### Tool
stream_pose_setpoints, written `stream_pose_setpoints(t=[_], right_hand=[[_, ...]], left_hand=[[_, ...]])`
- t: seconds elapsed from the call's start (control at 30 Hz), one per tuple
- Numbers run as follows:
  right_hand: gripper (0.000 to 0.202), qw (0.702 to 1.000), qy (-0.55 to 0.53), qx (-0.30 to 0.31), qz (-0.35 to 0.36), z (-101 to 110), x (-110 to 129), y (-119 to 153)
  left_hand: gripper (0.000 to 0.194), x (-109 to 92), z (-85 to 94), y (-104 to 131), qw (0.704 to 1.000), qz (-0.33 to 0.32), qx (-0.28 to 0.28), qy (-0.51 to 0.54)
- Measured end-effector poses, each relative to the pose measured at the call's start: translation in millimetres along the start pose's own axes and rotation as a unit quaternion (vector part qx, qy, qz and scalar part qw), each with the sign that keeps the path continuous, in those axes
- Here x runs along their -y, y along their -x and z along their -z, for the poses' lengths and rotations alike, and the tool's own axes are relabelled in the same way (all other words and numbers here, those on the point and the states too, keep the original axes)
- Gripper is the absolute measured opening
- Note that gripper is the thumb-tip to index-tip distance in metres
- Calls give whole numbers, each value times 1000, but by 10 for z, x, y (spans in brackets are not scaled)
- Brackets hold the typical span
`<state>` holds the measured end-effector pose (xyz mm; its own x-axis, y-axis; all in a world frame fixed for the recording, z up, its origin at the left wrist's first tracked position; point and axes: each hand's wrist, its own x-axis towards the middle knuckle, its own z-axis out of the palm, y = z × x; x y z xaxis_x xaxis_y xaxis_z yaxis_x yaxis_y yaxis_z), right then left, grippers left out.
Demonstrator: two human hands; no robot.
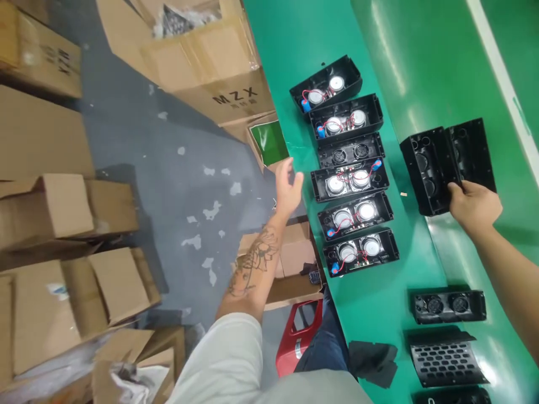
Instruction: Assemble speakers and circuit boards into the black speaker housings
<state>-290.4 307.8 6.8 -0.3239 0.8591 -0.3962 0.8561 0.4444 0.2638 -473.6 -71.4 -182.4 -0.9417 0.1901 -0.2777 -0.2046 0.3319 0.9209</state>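
Observation:
My right hand (475, 206) grips a black plastic speaker housing (432, 151) by its near edge. A second black shell (472, 147) stands against it on the right; I cannot tell if they are joined. Above the floor beside the table's left edge, my left hand (288, 189) is empty, with thumb and fingers apart. Closest to it on the table is a row of black speaker housings (350, 183), most fitted with two round speakers, red wires and a blue part. Among them lies a housing without speakers (351, 151).
The green table (404, 308) also carries a black perforated cover (446, 358), another housing (448, 306) and black sheets (373, 362). An MZX carton (227, 95) stands left of the table. Other cartons (42, 134) line the far left. A red stool (290, 336) is near my legs.

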Motion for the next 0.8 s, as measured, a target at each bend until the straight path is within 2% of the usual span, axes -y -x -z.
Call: stream_pose_setpoints(t=[0.1, 0.17, 0.2, 0.33, 0.57, 0.67, 0.8], right_hand=[[34, 999, -38, -4, -10, -9, 142, -105], [35, 998, -58, -8, -1, 27, 261, -153], [35, 998, -64, -11, 5, 52, 321, -173], [35, 996, -69, -31, 36, 178, 562, -257], [34, 992, -28, -86, 86, 415, 1082, -406], [28, 981, 6, -116, 158, 531, 1262, -444], [19, 945, 52, -135, 293, 651, 1468, -479]], left_hand=[[54, -211, -19, -252, 985, -35, 170, -9], [47, -291, -95, -296, 969, -39, 245, -13], [46, -314, -133, -288, 964, -39, 264, -15], [53, -351, -222, -181, 961, -41, 273, -16], [54, -407, -265, -97, 959, -39, 279, -7], [54, -426, -274, -64, 959, -45, 281, 0], [52, -424, -275, -4, 958, -53, 280, 20]])
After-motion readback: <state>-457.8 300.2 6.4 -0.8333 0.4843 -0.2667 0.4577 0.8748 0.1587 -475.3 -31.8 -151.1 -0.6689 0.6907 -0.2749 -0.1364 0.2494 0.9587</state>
